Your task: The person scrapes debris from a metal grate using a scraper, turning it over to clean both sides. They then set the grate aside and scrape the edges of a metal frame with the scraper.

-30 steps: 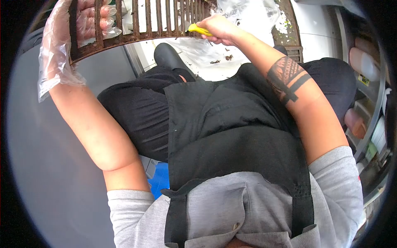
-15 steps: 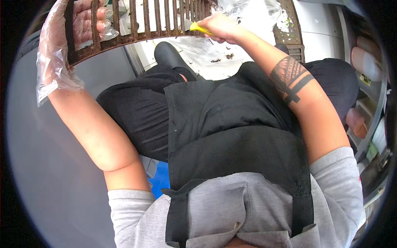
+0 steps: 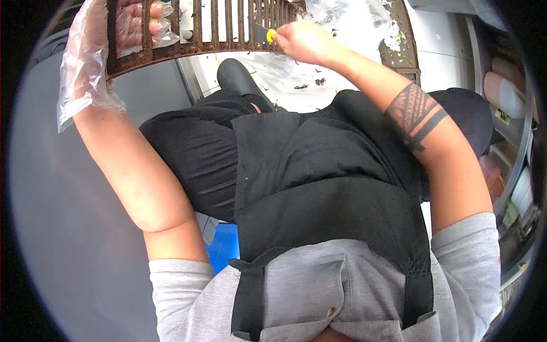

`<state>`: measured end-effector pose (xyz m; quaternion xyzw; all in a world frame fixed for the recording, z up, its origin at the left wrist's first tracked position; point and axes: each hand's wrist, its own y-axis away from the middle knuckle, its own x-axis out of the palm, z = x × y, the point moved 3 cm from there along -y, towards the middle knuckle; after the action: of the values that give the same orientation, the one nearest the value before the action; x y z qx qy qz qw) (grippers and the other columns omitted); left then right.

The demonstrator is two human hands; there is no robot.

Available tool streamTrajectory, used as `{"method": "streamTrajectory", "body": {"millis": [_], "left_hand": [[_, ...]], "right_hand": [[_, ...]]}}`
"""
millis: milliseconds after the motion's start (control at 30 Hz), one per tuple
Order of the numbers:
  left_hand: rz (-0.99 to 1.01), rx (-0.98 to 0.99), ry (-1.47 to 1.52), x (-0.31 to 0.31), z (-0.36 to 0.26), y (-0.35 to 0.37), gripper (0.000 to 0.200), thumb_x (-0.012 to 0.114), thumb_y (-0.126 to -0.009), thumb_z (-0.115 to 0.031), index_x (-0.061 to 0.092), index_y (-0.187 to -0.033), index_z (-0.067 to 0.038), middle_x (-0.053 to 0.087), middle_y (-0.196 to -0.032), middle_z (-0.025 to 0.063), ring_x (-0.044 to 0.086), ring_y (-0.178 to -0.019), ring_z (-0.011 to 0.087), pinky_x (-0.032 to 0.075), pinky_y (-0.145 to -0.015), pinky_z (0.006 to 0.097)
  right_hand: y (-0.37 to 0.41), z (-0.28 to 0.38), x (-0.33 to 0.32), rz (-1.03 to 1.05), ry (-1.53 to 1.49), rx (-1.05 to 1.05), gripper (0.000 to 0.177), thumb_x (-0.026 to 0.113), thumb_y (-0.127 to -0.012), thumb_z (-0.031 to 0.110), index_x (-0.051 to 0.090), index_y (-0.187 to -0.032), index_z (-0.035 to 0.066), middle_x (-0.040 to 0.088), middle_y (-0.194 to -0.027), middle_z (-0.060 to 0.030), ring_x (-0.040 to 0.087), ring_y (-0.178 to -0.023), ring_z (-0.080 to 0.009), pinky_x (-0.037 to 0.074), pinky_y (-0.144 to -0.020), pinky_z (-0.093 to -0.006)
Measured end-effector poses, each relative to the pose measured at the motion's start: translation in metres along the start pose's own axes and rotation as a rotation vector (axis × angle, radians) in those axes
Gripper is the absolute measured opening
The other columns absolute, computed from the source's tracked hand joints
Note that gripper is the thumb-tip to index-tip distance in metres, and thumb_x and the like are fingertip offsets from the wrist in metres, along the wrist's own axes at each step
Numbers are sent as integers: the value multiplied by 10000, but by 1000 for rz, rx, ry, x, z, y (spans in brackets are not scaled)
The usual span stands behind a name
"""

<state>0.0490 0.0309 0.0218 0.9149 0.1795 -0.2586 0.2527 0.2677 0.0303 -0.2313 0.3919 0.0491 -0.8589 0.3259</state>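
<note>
My left hand [image 3: 85,48], in a clear plastic glove, grips the left end of a rusty brown metal grate [image 3: 154,58] at the top of the view. Its fingers curl behind the bars and show through the gaps. My bare right hand [image 3: 307,43] is closed around the yellow handle of a scraper [image 3: 271,36]. The scraper's grey blade lies against the bars near the grate's right part. Most of the handle is hidden inside my fist. Dark flakes [image 3: 310,85] lie below the grate on white plastic.
A crumpled clear plastic sheet [image 3: 336,20] lies beyond my right hand. Another brown, debris-covered metal piece [image 3: 401,48] stands to its right. Shelving with containers [image 3: 504,85] runs along the right. A grey panel [image 3: 62,176] fills the left; something blue [image 3: 224,248] shows beside my apron.
My left hand and the grate have shifted slightly right and up in view. My right wrist has turned, so the yellow handle points more end-on and the blade shows more.
</note>
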Motion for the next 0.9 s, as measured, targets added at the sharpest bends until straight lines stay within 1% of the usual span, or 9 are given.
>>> {"method": "streamTrajectory", "body": {"millis": [100, 200, 367, 467, 567, 633, 733, 800, 900], "left_hand": [[-25, 113, 31, 4, -4, 6, 777, 500, -953, -698, 691, -911, 55, 716, -698, 193, 686, -494, 265, 615, -488, 388], [-8, 87, 72, 2, -2, 4, 774, 496, -954, -697, 687, -906, 51, 716, -701, 197, 686, -496, 275, 615, -489, 399], [-49, -186, -26, 1, -10, -10, 771, 482, -961, -694, 677, -917, 51, 713, -702, 201, 688, -503, 294, 614, -490, 420], [-28, -187, 22, 4, -9, -6, 776, 471, -966, -691, 677, -921, 56, 715, -707, 202, 688, -503, 296, 612, -487, 426], [14, 58, 59, 8, -7, 5, 777, 467, -969, -688, 678, -923, 58, 713, -703, 196, 688, -504, 299, 614, -493, 427], [13, 8, 70, 8, -13, 4, 769, 473, -968, -686, 673, -920, 55, 711, -700, 193, 689, -506, 303, 616, -499, 430], [-17, -152, 9, 6, -16, -4, 756, 480, -968, -683, 667, -908, 47, 710, -697, 189, 690, -508, 305, 616, -502, 430], [-36, -140, 32, 7, -13, 0, 737, 489, -970, -674, 668, -892, 37, 712, -696, 184, 689, -503, 296, 614, -499, 421], [6, -77, 113, 3, -14, 5, 710, 500, -974, -658, 674, -875, 24, 713, -695, 178, 683, -490, 278, 609, -492, 402]], "right_hand": [[-1, 0, 3, -36, -66, 23, 393, 577, -1006, 366, 742, -917, 20, 677, -695, -180, 650, -584, -312, 522, -595, -428], [-2, -3, -11, 438, -788, 566, 306, 578, -1020, 344, 748, -953, 99, 536, -623, 16, 393, -435, -39, 265, -378, -261], [-3, -12, -1, 203, -568, 388, 340, 559, -1034, 355, 761, -1063, 83, 642, -669, -51, 544, -482, -138, 429, -458, -324], [-7, 2, -5, -9, 0, -79, 430, 535, -988, 359, 739, -1053, -14, 720, -906, -268, 709, -902, -427, 552, -830, -516], [-27, 6, 0, 206, -6, 90, 429, 545, -988, 354, 744, -1029, -23, 732, -914, -251, 723, -877, -401, 565, -807, -484], [-33, -10, -9, 481, -609, 470, 409, 584, -1009, 358, 734, -941, -17, 654, -688, -80, 606, -595, -180, 546, -667, -399], [-30, -18, -21, 547, -660, 624, 418, 581, -1012, 356, 722, -861, -7, 686, -693, -128, 663, -609, -268, 550, -678, -443], [-20, -3, -48, 336, -471, 582, 371, 637, -977, 379, 779, -950, 38, 695, -688, -114, 670, -568, -219, 558, -555, -379], [-18, 6, -58, 23, -245, 305, 411, 614, -989, 397, 769, -934, 21, 715, -707, -154, 704, -617, -267, 571, -626, -418]]}}
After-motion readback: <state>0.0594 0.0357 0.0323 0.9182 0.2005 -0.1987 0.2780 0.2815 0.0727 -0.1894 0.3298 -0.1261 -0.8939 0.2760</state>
